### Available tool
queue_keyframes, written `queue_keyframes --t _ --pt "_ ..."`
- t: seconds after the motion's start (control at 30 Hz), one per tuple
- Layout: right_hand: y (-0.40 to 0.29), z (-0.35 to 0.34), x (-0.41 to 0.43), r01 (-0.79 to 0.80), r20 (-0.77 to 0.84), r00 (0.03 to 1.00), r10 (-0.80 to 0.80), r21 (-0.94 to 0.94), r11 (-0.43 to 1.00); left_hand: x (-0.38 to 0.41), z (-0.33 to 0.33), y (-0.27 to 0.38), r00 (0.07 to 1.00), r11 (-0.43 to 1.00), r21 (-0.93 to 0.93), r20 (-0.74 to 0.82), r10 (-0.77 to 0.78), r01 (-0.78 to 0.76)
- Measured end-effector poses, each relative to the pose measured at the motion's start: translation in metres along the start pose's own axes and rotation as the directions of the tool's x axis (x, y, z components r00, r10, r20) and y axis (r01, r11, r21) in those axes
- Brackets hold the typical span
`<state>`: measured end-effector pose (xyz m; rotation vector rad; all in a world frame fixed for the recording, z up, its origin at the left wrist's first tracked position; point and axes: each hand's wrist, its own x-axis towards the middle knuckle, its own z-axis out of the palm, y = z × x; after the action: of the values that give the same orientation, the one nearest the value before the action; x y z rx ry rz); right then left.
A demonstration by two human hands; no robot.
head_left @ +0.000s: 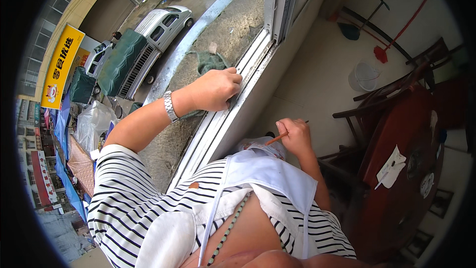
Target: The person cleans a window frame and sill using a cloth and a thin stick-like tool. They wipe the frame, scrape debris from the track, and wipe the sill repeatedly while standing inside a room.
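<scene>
My left hand (217, 88), with a metal-banded watch (171, 106) on the wrist, is curled down onto the white window track (250, 78). A dark green cloth (210, 62) shows on both sides of this hand, and a dark bit of it appears beneath the curled fingers. The fingertips themselves are mostly hidden. Over the room side of the sill, my right hand (295, 134) is closed around a thin brown stick (277, 138), which pokes out at both ends of the fist. A white apron (267, 173) covers part of my striped shirt.
Outside the window are a rough concrete ledge (160, 158), parked vehicles and market awnings below. An upright window frame (273, 3) bounds the opening. Indoors, a dark red round table (375, 167), wooden chairs, a white bucket (363, 76), a dustpan (349, 31) and a red broom (380, 54) stand to the right.
</scene>
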<state>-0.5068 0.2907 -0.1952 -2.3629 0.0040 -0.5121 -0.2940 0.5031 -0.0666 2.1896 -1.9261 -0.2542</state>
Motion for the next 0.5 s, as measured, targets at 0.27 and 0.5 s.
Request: queue_keyframes --t 0.27,0.5 --pt "-0.007 -0.007 -0.008 -0.003 0.015 1.000 0.003 -0.030 1.000 -0.011 0.011 -0.058 0.702 0.908 -0.029 -0.625 -0.343 0.418" --pt "-0.011 -0.013 -0.017 -0.034 0.001 0.999 0.034 -0.073 0.997 -0.115 -0.049 -0.169 0.181 0.466 -0.279 -0.666 -0.724 0.840"
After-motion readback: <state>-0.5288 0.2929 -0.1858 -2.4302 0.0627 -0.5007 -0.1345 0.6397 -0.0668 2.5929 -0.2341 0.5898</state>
